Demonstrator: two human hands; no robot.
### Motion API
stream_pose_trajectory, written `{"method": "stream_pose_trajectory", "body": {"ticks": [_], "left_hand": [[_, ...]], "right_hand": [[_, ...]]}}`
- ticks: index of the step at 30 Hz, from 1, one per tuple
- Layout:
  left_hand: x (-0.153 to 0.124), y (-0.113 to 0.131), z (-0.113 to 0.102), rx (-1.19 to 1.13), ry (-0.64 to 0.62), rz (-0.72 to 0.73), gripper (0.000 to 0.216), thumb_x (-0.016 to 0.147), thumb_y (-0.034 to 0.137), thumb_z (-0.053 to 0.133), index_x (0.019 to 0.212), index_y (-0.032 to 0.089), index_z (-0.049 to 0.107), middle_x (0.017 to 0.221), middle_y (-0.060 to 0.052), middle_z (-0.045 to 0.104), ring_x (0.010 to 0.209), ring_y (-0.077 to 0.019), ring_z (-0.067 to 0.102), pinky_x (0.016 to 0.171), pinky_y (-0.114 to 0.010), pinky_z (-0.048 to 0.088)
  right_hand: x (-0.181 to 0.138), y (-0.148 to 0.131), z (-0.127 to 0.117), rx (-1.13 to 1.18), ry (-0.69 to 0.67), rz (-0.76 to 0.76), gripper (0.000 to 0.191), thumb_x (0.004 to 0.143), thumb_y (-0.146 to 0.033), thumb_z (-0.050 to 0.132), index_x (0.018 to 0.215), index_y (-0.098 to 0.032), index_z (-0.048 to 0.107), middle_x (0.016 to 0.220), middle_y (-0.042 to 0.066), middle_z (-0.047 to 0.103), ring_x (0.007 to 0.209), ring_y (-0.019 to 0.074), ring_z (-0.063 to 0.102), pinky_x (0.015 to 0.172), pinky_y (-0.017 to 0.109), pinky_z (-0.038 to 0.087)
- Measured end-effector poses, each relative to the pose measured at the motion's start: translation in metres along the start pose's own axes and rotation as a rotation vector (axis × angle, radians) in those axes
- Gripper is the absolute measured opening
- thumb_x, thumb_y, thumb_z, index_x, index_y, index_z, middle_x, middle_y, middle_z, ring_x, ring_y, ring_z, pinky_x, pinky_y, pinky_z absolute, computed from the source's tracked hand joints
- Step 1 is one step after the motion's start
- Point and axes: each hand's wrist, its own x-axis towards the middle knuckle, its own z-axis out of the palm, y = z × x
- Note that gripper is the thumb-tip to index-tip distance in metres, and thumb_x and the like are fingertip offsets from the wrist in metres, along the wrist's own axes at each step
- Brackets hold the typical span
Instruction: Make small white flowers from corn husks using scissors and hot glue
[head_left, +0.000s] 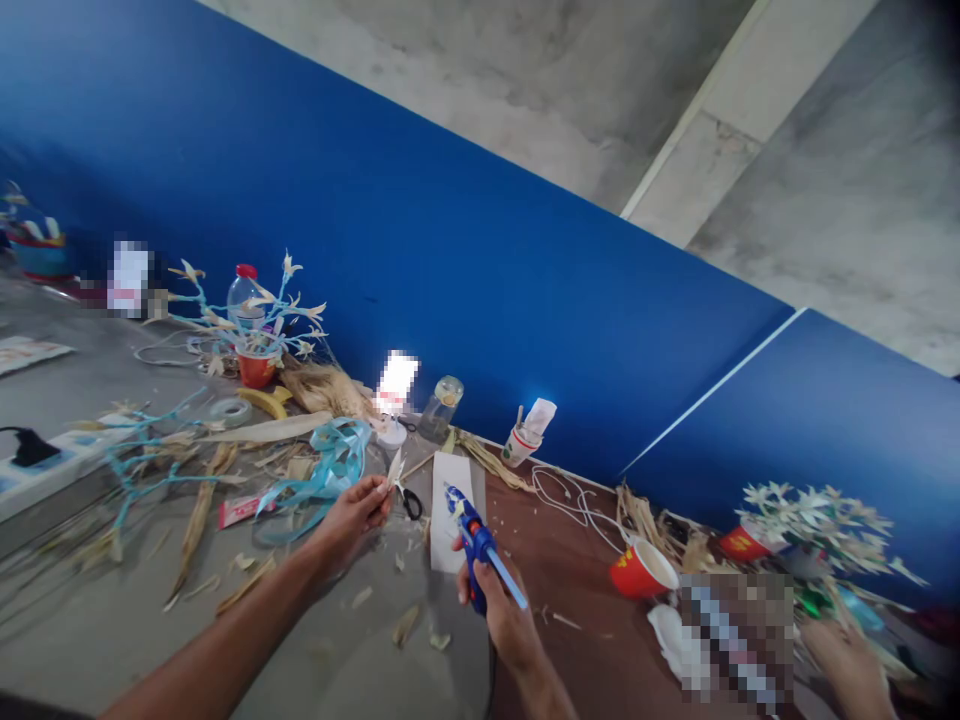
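Note:
My left hand point(367, 500) is closed in a pinch on a small pale husk flower point(395, 468), its pointed petals standing up from the fingertips. My right hand point(504, 608) wraps round a blue glue gun point(474, 533), a glue stick point(508, 577) jutting from its back end. The gun's nozzle lies over a white paper strip point(450, 475), to the right of the flower and apart from it. Black-handled scissors point(412, 504) lie just beyond my left fingers. Left of that hand is a heap of light blue ribbon point(337, 465).
Blue-wrapped branches with husk flowers stand in a red cup point(256, 368). Behind are a glass jar point(441, 408) and a white cup point(520, 443). A power strip point(64, 468) lies far left. At right are another red cup point(643, 568) and a co-worker's hand point(847, 655).

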Motion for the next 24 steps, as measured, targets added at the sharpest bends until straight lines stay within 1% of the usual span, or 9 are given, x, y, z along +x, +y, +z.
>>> {"method": "stream_pose_trajectory", "body": {"ticks": [1,3,5,7,9,14,17,20,24], "left_hand": [[0.000,0.000,0.000,0.005,-0.003,0.007,0.032,0.067,0.043,0.071,0.073,0.016,0.055,0.054,0.004,0.048,0.043,-0.0045,0.037,0.042,-0.016,0.026],[-0.001,0.000,0.000,0.006,0.003,0.031,0.031,0.068,0.042,0.070,0.072,0.015,0.055,0.053,0.004,0.047,0.042,-0.0041,0.035,0.041,-0.016,0.024],[-0.001,0.001,0.001,-0.002,0.015,0.042,0.031,0.068,0.042,0.070,0.072,0.015,0.055,0.052,0.005,0.047,0.040,-0.0037,0.032,0.040,-0.016,0.021],[0.000,0.000,0.000,-0.013,0.021,0.039,0.032,0.068,0.043,0.070,0.073,0.015,0.054,0.051,0.005,0.045,0.039,-0.0031,0.029,0.039,-0.016,0.019],[0.001,-0.001,-0.001,-0.019,0.022,0.035,0.032,0.067,0.043,0.070,0.074,0.016,0.055,0.051,0.005,0.046,0.039,-0.0033,0.030,0.040,-0.016,0.020],[0.004,-0.004,-0.003,-0.011,0.047,0.032,0.032,0.067,0.044,0.070,0.080,0.017,0.057,0.053,0.005,0.048,0.044,-0.0062,0.039,0.043,-0.017,0.026],[0.004,-0.004,-0.003,0.002,0.045,0.033,0.033,0.067,0.044,0.070,0.083,0.017,0.059,0.052,0.005,0.047,0.045,-0.0061,0.038,0.044,-0.017,0.026],[0.003,-0.003,0.000,-0.006,0.039,0.045,0.034,0.067,0.044,0.070,0.084,0.016,0.060,0.052,0.005,0.047,0.046,-0.0060,0.038,0.045,-0.017,0.028],[0.001,-0.003,0.001,-0.015,0.047,0.032,0.032,0.068,0.042,0.070,0.085,0.017,0.060,0.053,0.004,0.048,0.047,-0.0068,0.041,0.048,-0.018,0.031]], "right_hand": [[0.003,-0.003,0.005,0.065,-0.024,0.002,0.042,0.086,-0.053,0.039,0.098,-0.017,0.058,0.055,-0.001,0.050,0.048,0.0121,0.046,0.052,0.026,0.042],[0.010,-0.007,0.017,0.154,-0.062,-0.012,0.042,0.080,-0.057,0.049,0.093,-0.018,0.056,0.058,-0.001,0.050,0.045,0.0100,0.042,0.048,0.025,0.039],[0.017,-0.008,0.028,0.199,-0.100,-0.005,0.041,0.071,-0.057,0.061,0.089,-0.020,0.055,0.066,-0.001,0.053,0.045,0.0084,0.041,0.044,0.023,0.037],[0.024,-0.007,0.037,0.215,-0.128,0.026,0.043,0.065,-0.055,0.067,0.089,-0.021,0.054,0.076,0.001,0.056,0.046,0.0076,0.042,0.042,0.022,0.036],[0.028,-0.005,0.043,0.196,-0.134,0.037,0.043,0.066,-0.054,0.066,0.091,-0.021,0.054,0.081,0.002,0.056,0.048,0.0081,0.044,0.043,0.022,0.038],[0.030,0.005,0.047,0.044,-0.080,-0.036,0.036,0.079,-0.051,0.052,0.094,-0.019,0.058,0.067,0.001,0.056,0.054,0.0120,0.049,0.052,0.024,0.044],[0.029,0.013,0.047,-0.059,-0.035,-0.092,0.034,0.081,-0.047,0.051,0.099,-0.019,0.059,0.081,0.005,0.062,0.066,0.0161,0.056,0.063,0.028,0.048],[0.028,0.020,0.047,-0.130,0.000,-0.128,0.033,0.082,-0.044,0.051,0.103,-0.021,0.058,0.091,0.006,0.063,0.079,0.0199,0.059,0.072,0.030,0.049],[0.027,0.024,0.047,-0.161,-0.005,-0.098,0.030,0.084,-0.042,0.048,0.103,-0.021,0.057,0.090,0.006,0.063,0.077,0.0201,0.059,0.072,0.031,0.050]]}}
